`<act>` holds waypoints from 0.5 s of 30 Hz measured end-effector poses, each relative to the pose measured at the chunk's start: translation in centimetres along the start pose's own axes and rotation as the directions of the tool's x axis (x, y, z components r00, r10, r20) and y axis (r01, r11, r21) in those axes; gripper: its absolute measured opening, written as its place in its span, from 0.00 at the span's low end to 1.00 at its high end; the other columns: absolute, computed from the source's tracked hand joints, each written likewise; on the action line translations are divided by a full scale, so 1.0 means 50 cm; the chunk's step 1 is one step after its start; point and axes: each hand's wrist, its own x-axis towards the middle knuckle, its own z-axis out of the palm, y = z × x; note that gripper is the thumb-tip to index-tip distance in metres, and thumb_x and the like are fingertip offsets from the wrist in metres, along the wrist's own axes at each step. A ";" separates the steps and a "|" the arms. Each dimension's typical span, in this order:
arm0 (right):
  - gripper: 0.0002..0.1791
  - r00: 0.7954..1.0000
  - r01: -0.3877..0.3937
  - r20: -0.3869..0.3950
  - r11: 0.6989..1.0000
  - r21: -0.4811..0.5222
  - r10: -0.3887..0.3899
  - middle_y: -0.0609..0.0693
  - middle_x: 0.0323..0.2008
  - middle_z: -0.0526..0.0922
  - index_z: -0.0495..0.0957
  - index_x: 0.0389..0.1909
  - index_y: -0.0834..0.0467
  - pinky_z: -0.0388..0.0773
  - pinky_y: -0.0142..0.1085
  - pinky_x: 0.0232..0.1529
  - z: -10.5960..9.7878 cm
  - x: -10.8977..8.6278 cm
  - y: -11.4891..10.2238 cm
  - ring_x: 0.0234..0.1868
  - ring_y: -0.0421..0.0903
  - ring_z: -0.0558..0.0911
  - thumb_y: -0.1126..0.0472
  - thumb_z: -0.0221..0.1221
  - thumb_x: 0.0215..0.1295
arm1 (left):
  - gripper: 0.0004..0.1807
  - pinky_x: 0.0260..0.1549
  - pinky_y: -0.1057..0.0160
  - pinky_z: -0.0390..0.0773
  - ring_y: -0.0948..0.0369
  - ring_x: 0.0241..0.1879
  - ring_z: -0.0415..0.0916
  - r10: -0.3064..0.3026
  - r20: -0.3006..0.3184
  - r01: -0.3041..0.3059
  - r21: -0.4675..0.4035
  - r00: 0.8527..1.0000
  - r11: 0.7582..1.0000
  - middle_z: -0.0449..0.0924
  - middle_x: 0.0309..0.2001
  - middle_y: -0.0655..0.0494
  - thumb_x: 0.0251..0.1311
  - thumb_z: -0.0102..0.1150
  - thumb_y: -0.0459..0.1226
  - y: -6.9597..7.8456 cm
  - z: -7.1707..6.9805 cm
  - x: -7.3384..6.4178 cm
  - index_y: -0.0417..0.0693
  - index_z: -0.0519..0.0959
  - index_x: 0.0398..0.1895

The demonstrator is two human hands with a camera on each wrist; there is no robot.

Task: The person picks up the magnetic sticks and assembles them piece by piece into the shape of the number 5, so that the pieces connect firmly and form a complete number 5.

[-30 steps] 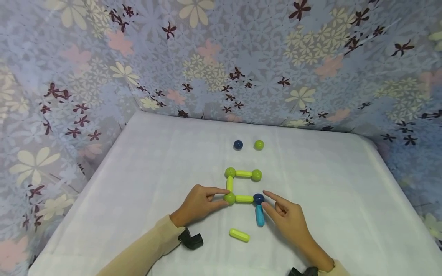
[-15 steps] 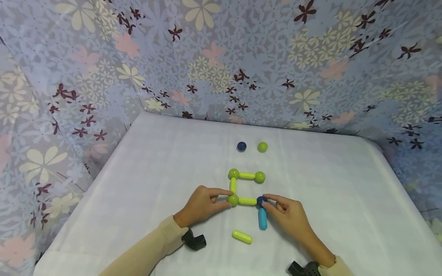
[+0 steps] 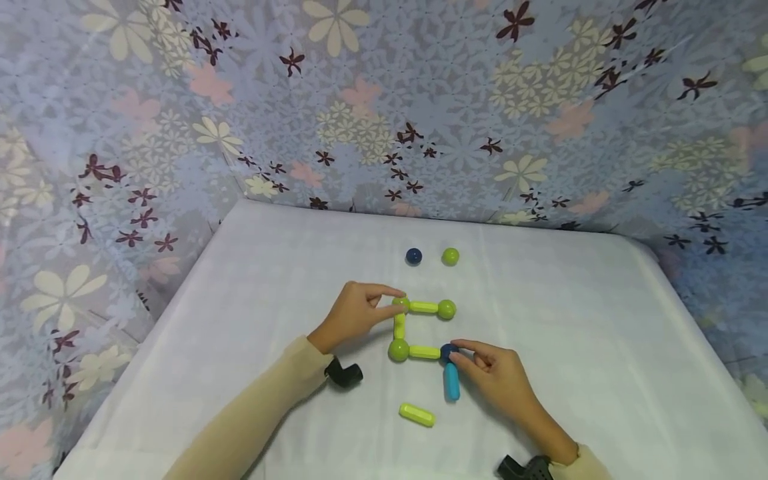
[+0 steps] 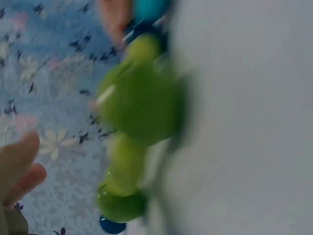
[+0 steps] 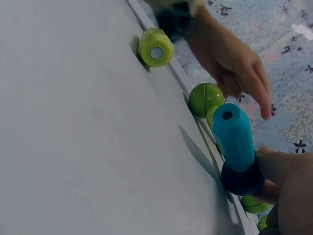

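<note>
A C-shaped chain of balls and rods lies on the white table in the head view. My left hand is over the far-left green ball, thumb and index finger spread. In the left wrist view its fingertips stand apart from the balls. My right hand pinches the navy ball at the near-right corner between thumb and index finger. From that ball a light-blue rod points toward me. A yellow-green rod joins it to the near-left green ball.
A loose yellow-green rod lies nearer me. Beyond the chain sit a loose navy ball and a loose green ball. Another green ball ends the chain's far side. Floral fabric stands behind the table.
My left hand has left the near-left green ball and moved away from me to above the far-left one. My right fingers have closed from beside the navy ball onto it.
</note>
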 end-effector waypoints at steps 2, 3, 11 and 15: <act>0.13 1.000 -0.007 0.004 1.000 0.004 0.007 0.38 0.11 0.60 0.88 0.49 0.50 0.58 0.31 0.16 -0.002 -0.001 0.001 0.13 0.32 0.57 0.51 0.69 0.66 | 0.17 0.16 0.67 0.55 0.65 0.15 0.52 -0.031 -0.012 0.032 0.012 0.999 0.999 0.57 0.13 0.62 0.61 0.73 0.49 0.001 -0.004 0.053 0.52 0.89 0.50; 0.13 1.000 -0.009 0.005 1.000 0.004 0.009 0.38 0.11 0.60 0.88 0.49 0.50 0.58 0.31 0.16 -0.003 -0.001 0.001 0.13 0.32 0.57 0.51 0.69 0.66 | 0.17 0.15 0.66 0.55 0.65 0.15 0.52 -0.043 -0.017 0.044 0.028 0.999 0.999 0.57 0.14 0.61 0.62 0.72 0.49 -0.001 -0.005 0.079 0.52 0.89 0.50; 0.15 0.999 -0.038 0.037 0.999 0.021 0.038 0.37 0.11 0.61 0.88 0.50 0.50 0.57 0.30 0.17 -0.009 -0.003 -0.002 0.14 0.32 0.58 0.49 0.68 0.67 | 0.23 0.19 0.65 0.58 0.63 0.17 0.54 -0.212 0.009 0.207 0.187 0.977 0.960 0.61 0.16 0.59 0.62 0.72 0.50 -0.042 0.009 0.215 0.51 0.86 0.57; 0.14 0.998 -0.037 0.042 0.999 0.017 0.036 0.36 0.11 0.60 0.88 0.50 0.48 0.57 0.30 0.17 -0.011 -0.003 -0.003 0.14 0.32 0.58 0.48 0.68 0.67 | 0.25 0.32 0.62 0.72 0.61 0.31 0.72 -0.265 0.030 0.248 0.259 0.964 0.934 0.82 0.35 0.56 0.59 0.73 0.53 -0.052 0.019 0.235 0.53 0.86 0.57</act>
